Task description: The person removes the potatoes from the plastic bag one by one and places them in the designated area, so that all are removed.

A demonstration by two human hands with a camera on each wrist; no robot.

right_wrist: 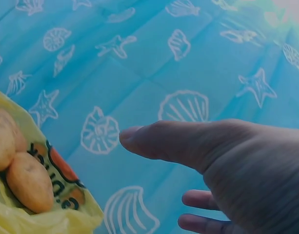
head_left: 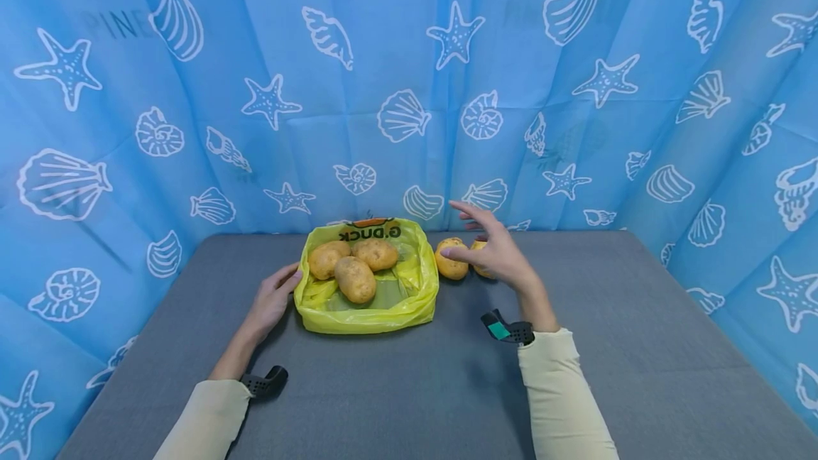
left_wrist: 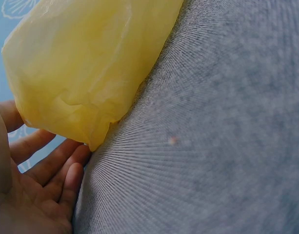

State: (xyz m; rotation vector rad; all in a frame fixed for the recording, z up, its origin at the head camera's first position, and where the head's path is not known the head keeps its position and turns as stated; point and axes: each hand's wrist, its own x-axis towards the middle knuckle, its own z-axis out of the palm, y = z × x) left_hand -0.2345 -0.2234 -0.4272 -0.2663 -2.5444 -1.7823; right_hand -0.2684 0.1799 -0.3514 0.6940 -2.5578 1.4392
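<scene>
A yellow plastic bag with its top spread wide stands on the table, three potatoes inside it. My left hand is at the bag's left side, fingertips against the plastic. From the left wrist, the loosely extended fingers lie along the lower edge of the bag. To the right of the bag sit two more potatoes, one partly covered by my right hand. That hand hovers above them with thumb and fingers apart and nothing in its grasp.
The grey cloth-covered table reaches back to a blue curtain printed with white shells and starfish. Black bands with camera mounts sit on both wrists. Dark lettering marks the bag's back inner wall.
</scene>
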